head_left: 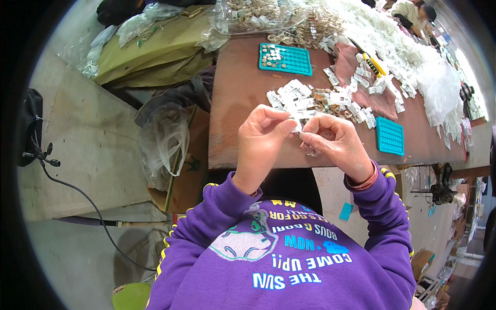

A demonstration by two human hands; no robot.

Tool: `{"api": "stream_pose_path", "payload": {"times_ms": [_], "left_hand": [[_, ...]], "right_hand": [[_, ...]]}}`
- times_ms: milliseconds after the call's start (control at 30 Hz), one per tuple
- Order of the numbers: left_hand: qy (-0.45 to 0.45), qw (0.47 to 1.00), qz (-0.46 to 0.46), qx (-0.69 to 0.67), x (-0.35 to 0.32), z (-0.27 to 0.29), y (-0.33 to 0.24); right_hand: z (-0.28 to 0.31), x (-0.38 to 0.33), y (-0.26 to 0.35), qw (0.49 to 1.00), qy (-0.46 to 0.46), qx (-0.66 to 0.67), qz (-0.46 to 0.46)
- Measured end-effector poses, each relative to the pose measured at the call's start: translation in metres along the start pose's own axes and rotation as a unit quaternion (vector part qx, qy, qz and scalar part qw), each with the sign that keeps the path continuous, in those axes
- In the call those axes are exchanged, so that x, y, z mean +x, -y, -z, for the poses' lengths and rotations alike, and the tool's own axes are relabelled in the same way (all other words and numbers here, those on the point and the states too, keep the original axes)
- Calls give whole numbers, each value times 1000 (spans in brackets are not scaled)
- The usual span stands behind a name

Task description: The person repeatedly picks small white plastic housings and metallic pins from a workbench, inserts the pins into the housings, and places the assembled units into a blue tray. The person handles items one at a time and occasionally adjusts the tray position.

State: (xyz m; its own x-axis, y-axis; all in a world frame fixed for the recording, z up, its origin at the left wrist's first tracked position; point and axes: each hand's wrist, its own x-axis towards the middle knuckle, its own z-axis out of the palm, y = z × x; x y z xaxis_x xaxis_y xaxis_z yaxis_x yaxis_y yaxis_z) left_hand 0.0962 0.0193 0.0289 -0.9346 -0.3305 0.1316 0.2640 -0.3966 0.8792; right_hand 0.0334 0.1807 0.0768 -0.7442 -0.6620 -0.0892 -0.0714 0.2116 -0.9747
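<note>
Over the table's near edge, my left hand (262, 142) pinches a small white card-like piece (296, 125) between thumb and fingertips. Right beside it, the thumb and forefinger of my right hand (341, 142) close on the lower end of that same piece. Something thin and clear (312, 151) hangs below my right fingers; its kind is too small to tell. Just beyond my hands lies a loose heap of similar white pieces (294, 95), with brownish stringy bits (326, 103) mixed in.
A teal tray (299, 61) with several small round discs (271, 54) sits far left; another teal tray (389, 136) is at right. A yellow-black cutter (373, 64) lies on a reddish cloth (343, 67). White pieces pile up (377, 39) behind. A person (411, 13) is at far right.
</note>
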Motion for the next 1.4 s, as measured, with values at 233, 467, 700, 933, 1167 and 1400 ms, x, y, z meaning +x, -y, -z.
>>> {"api": "stream_pose_path", "payload": {"times_ms": [233, 467, 700, 933, 1167, 1400], "left_hand": [[-23, 1000, -13, -6, -2, 1, 3], [-45, 940, 148, -303, -10, -7, 14], [-34, 946, 107, -305, 8, 3, 23], [-128, 950, 67, -277, 51, 12, 36], [-119, 943, 136, -281, 50, 19, 39], [-110, 938, 141, -298, 50, 18, 37]], "right_hand": [[-9, -1, -3, 998, -20, 51, 7], [-35, 4, -24, 986, -91, 92, 100], [-28, 22, -21, 993, -52, 93, 56], [48, 136, -20, 916, -150, -350, 123], [60, 212, -47, 865, -86, -455, 192], [61, 217, -52, 873, -80, -443, 187]]}}
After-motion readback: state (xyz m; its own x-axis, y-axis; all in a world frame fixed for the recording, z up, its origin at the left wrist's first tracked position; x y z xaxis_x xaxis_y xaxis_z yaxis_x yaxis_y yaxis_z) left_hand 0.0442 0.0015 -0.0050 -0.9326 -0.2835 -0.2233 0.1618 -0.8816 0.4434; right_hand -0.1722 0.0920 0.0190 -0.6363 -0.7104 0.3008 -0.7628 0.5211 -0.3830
